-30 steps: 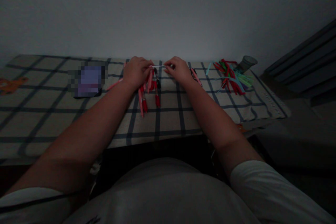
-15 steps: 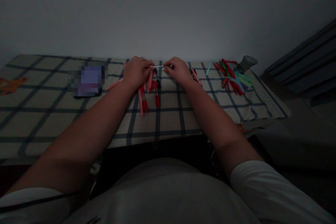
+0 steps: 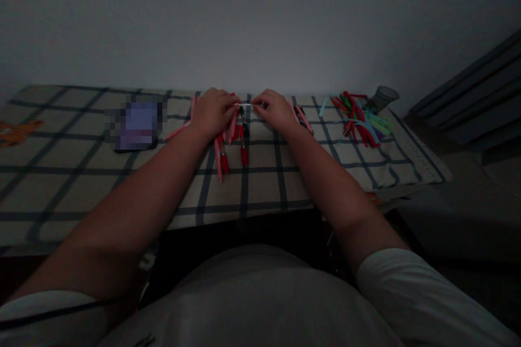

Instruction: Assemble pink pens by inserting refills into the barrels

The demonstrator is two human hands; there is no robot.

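Observation:
Between my two hands a thin white strip is stretched. My left hand pinches its left end, and my right hand pinches the right end between thumb and finger. Several pink and red pens lie below and beside my left hand, partly covered by it. A red pen with a clear barrel points toward me, just under the strip. More pink and black pens lie right of my right hand, partly hidden behind it.
A checked cloth covers the table, which stands against a wall. On the right are a heap of coloured strips and a dark see-through cup. A blurred-out phone-like object and an orange item lie left.
My right hand has shifted slightly left and my left hand slightly right, so the visible stretch of white strip is a little shorter. The pens on the cloth stay put.

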